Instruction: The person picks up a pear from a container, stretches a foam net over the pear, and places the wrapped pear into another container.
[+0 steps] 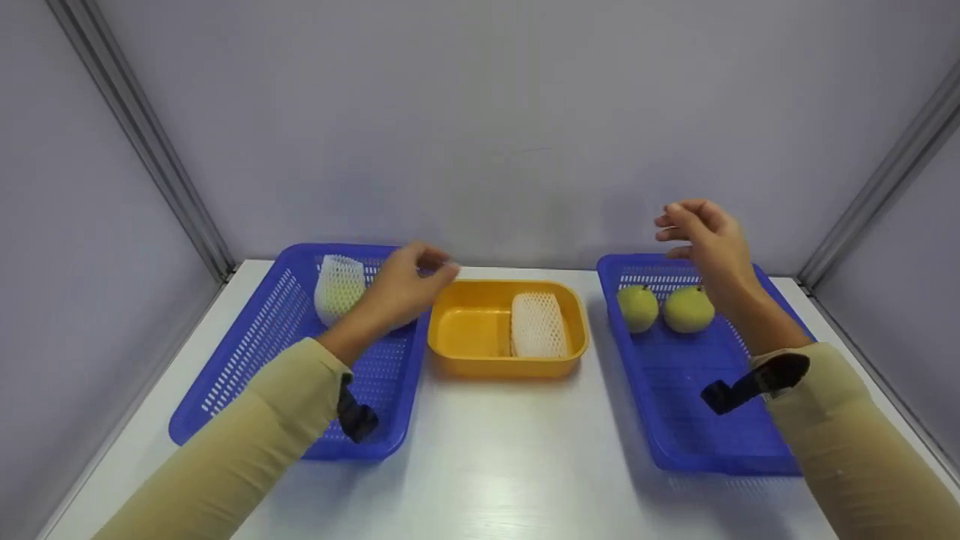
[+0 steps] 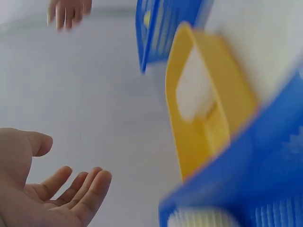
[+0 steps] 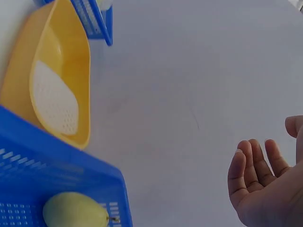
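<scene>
My left hand hovers over the inner back corner of the left blue basket, its fingers loosely bent around nothing. Behind that wrist, a pale green fruit in a white foam net sits in the basket; the hand and arm hide part of what lies beside it. Raised above the back of the right blue basket, my right hand is empty too, fingers relaxed. Two yellow-green pears, one pear left of the other pear, rest below it.
Between the baskets stands a yellow bin with white foam nets lying in its right part. A pale wall rises directly behind the white table. Metal posts frame the back corners.
</scene>
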A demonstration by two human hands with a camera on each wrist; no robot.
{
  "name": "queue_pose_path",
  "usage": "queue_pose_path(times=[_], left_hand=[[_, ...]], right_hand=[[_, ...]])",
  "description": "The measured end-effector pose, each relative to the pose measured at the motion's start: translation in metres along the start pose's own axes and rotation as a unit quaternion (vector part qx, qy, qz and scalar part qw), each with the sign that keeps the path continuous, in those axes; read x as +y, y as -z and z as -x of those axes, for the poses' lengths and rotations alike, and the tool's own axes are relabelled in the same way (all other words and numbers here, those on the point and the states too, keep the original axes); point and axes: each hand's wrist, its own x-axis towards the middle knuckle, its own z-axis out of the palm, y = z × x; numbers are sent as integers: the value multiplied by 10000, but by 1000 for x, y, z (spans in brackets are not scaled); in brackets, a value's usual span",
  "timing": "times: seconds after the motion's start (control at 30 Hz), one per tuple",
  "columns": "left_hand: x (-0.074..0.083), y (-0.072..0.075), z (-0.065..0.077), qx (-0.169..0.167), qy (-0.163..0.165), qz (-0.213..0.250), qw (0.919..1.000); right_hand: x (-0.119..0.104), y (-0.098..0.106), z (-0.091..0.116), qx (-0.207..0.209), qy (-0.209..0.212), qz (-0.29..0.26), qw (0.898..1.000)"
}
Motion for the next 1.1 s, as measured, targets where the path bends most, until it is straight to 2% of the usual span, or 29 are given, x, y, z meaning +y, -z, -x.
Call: queue_pose_path(times=[0.07,0.1,0.17,0.27,0.33,0.57,0.7,0.77,0.83,1.0,1.1], left_hand=[[13,-21,4,-534,195,629,9964],[18,-32,6,-814,340,1010,9910],[28,-53,9,-1351,674,1737,9732],[38,-81,15,-2037,1039,2375,9441],[40,-100,19,-2443,1140,2563,9283],[42,-168,34,-3074,1374,2652,9035],[44,-189,37,-3625,1417,2646,8823],[45,-194,36,-3772,1457,2618,8763],[46,-197,34,-3822,1499,2597,8741],[46,-202,30,-3804,1579,2633,8724],[46,-205,29,-3814,1573,2614,8726]], right_hand=[[6,13,-7,310,62,39,9995],[10,19,-9,458,69,132,9988],[17,30,-14,715,31,370,9967],[29,45,-19,1009,-84,711,9923],[38,51,-22,1123,-189,863,9897],[60,66,-26,1146,-738,1783,9745],[71,76,-23,1006,-1228,2058,9656],[78,81,-21,839,-1441,2216,9608],[87,86,-18,609,-1612,2396,9555],[108,97,-11,-85,-2063,2980,9320],[118,99,-8,-462,-2234,3111,9226]])
